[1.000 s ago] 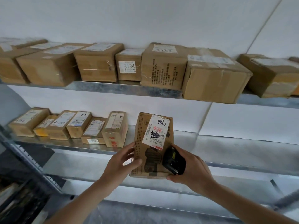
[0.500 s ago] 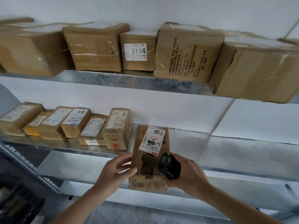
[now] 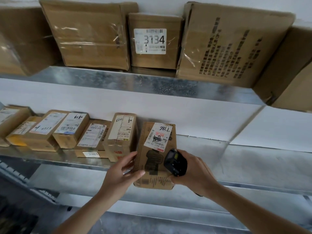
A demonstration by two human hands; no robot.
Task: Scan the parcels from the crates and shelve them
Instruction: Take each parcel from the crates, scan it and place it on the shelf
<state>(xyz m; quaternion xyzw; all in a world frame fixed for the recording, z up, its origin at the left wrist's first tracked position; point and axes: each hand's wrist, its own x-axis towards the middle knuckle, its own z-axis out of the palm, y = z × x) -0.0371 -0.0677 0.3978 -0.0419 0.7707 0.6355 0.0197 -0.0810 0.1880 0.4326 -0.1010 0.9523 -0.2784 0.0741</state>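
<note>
A row of small labelled parcels (image 3: 67,130) lies on the middle shelf (image 3: 236,159). Just right of them, the left hand (image 3: 119,178) grips the left edge of a flat cardboard parcel (image 3: 156,166) labelled 7786, thumb across its face. The right hand (image 3: 195,173) holds its right edge, curled around a black handheld scanner (image 3: 175,162). The parcel's far end is over the shelf.

Behind the shelving you see a plain white wall (image 3: 202,114) filling the middle of the frame. At lower left, a dark blurred area (image 3: 15,220) sits below.
</note>
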